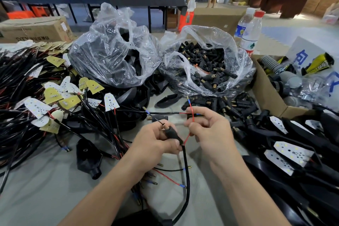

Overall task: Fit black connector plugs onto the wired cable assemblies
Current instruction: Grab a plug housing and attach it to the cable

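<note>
Left hand [156,139] grips black connector plug [171,132] over the worktop [45,189], thin wire poking out its brass end. Right hand [207,126] pinches red wire [192,115]. Black cable [186,170] hangs below plug.

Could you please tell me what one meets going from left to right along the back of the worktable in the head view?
Pile of wired LED boards → clear bag of black housings → clear bag of black connector plugs → two water bottles → cardboard box of grey parts.
</note>
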`<act>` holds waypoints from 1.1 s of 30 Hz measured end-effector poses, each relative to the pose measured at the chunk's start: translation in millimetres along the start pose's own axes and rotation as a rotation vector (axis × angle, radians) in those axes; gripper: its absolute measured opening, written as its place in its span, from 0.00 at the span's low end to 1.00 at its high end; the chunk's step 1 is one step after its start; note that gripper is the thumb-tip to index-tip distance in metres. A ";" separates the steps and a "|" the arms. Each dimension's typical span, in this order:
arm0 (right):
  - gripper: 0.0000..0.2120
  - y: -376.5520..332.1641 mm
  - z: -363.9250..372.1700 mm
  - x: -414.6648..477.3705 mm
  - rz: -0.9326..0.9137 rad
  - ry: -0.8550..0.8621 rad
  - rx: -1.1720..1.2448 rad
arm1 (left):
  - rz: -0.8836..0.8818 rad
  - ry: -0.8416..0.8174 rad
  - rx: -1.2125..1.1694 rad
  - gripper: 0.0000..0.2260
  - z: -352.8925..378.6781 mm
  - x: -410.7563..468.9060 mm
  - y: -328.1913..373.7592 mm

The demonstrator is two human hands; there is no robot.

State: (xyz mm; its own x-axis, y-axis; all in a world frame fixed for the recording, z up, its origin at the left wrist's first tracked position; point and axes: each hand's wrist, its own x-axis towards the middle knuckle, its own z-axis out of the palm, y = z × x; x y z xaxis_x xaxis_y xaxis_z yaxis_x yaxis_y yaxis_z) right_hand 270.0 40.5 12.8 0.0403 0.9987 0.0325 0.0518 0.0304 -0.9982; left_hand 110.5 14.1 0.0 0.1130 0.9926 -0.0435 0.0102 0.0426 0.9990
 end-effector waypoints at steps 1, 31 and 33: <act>0.23 0.0 -2.7 -0.4 -0.045 0.022 -0.086 | -0.011 0.010 -0.019 0.09 0.2 -0.2 0.3; 0.12 -7.8 -4.9 -12.5 -0.231 -0.061 -0.511 | -0.100 0.182 -0.423 0.08 1.6 0.0 6.1; 0.13 -6.9 -5.0 -12.0 -0.235 -0.067 -0.526 | -0.097 0.188 -0.413 0.07 1.9 -0.2 6.1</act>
State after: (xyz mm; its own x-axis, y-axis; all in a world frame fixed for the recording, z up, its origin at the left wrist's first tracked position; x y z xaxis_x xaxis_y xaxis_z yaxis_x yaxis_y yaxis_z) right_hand 274.1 28.1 19.5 -0.0944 0.9685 0.2302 0.5414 0.2440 -0.8046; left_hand 112.4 14.0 6.1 -0.0514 0.9835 -0.1733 -0.3887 0.1401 0.9106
